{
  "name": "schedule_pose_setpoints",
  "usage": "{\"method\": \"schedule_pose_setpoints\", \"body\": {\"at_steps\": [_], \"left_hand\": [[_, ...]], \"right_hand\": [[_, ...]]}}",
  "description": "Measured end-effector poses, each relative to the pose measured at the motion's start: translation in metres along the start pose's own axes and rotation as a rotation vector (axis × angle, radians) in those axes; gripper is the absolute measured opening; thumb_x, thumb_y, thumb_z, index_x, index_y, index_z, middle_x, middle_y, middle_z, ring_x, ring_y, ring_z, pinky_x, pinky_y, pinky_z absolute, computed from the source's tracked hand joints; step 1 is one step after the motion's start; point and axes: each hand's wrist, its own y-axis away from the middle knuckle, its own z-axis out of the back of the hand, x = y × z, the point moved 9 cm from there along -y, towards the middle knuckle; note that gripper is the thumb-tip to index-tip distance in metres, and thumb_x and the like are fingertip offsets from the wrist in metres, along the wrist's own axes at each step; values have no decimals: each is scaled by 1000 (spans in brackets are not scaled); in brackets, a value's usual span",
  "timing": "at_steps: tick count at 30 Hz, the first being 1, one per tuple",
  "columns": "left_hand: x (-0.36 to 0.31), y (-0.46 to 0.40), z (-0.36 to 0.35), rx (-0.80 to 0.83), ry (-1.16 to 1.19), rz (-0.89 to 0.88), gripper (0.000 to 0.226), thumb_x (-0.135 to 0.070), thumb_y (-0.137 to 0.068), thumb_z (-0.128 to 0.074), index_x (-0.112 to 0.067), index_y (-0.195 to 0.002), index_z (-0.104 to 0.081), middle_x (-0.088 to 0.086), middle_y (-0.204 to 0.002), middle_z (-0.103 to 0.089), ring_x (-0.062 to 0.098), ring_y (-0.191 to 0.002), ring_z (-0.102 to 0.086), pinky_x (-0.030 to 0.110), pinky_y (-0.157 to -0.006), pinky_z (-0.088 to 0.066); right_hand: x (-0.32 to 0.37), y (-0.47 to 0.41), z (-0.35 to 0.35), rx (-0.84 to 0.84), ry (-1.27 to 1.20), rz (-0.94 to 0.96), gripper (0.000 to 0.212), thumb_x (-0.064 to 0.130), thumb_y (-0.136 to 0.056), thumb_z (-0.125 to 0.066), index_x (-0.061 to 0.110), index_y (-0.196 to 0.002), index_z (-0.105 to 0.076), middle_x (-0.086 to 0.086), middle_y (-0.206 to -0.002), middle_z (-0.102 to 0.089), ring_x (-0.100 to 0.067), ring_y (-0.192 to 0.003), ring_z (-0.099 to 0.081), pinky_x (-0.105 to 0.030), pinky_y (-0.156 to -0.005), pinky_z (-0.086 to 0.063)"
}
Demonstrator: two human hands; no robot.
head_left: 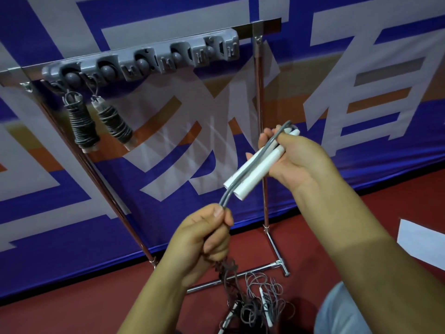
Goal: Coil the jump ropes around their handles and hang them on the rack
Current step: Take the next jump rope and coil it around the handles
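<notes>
Right hand [292,157] grips two white handles [252,172]; left hand [204,237] pinches the grey cord [237,180] just below them. Two coiled ropes [96,124] hang on the rack [142,61] up-left; loose ropes [255,307] lie tangled under the left hand.

Left hand [204,239] is hiding cord [248,169] where it is passing through fist; we are losing it until tangle emerging under wrist. Right hand [292,157] is covering upper ends of white handles [252,173]; cord attachment there we cannot tell. Below both hands, loose rope pile [255,307] is running off bottom edge; rope count we cannot tell. Rack [142,60] is being cut by left edge, far left of left hand. Blue-grey cloth [342,309] under right forearm is being cropped by bottom edge; we are not identifying it.
</notes>
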Motion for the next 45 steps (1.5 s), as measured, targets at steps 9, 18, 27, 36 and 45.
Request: {"method": "schedule_pose_setpoints", "body": {"at_steps": [9,18,27,36,45], "left_hand": [[-14,2,11,-162,-34,-62,42,-51,-74,-66,-9,-74,-71,-7,-31,-27,2,-28,-20,10,-36,-22],[-17,5,21,-217,-108,-45,22,-20,-76,-61,-4,-80,-76,15,-77,-71,8,-43,-54,15,-39,-42],[-4,2,16,-420,-291,-65,22,-9,-93,-46,-2,-84,-64,2,-47,-41,7,-36,-23,18,-37,-17],[-6,18,-14,-318,-741,27,22,-26,-94,-54,-11,-81,-65,-1,-48,-53,10,-41,-43,23,-46,-37],[-59,27,-20,-418,-1370,-320,28,-26,-82,-72,-38,-107,-66,-8,-63,-62,3,-60,-58,20,-60,-49]], "right_hand": [[6,9,-10,78,83,95,16,7,-98,-48,14,-86,-56,0,-76,-60,-12,-70,-61,-46,-70,-54],[-3,11,-1,1,-15,-50,9,3,-97,-46,7,-100,-53,-8,-83,-63,-17,-75,-63,-48,-70,-50],[-15,5,8,-111,-144,-53,13,9,-98,-48,10,-85,-53,-1,-76,-60,-12,-67,-60,-54,-72,-47],[38,12,17,-80,214,543,13,9,-100,-42,16,-94,-51,4,-82,-65,-7,-76,-67,-40,-77,-57],[33,19,7,64,476,614,15,8,-99,-42,15,-89,-51,2,-70,-68,-18,-87,-70,-44,-81,-56]]}}
